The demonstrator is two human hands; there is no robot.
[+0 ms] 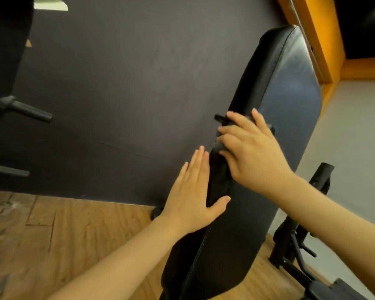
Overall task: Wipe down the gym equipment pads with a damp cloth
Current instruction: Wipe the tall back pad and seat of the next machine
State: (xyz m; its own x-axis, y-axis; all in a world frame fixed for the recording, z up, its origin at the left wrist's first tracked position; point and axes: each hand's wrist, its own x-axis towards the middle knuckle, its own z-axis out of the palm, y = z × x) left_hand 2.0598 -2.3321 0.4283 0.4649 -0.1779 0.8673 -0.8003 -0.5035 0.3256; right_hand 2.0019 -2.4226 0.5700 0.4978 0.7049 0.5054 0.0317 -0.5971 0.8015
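A long black padded bench back [290, 100] stands tilted up through the middle of the head view. My right hand [251, 148] presses a dark cloth [220, 146] against the pad's left edge, fingers curled over the cloth. Most of the cloth is hidden under that hand. My left hand [191, 195] lies flat with straight fingers along the pad's left side, just below the right hand, thumb resting on the pad's face.
A dark grey wall [128, 83] rises behind the pad. Two black pegs [24, 109] stick out at the left. The black bench frame [294, 245] stands at the lower right. Wood flooring [41, 234] runs below, and orange trim [325, 40] sits at the upper right.
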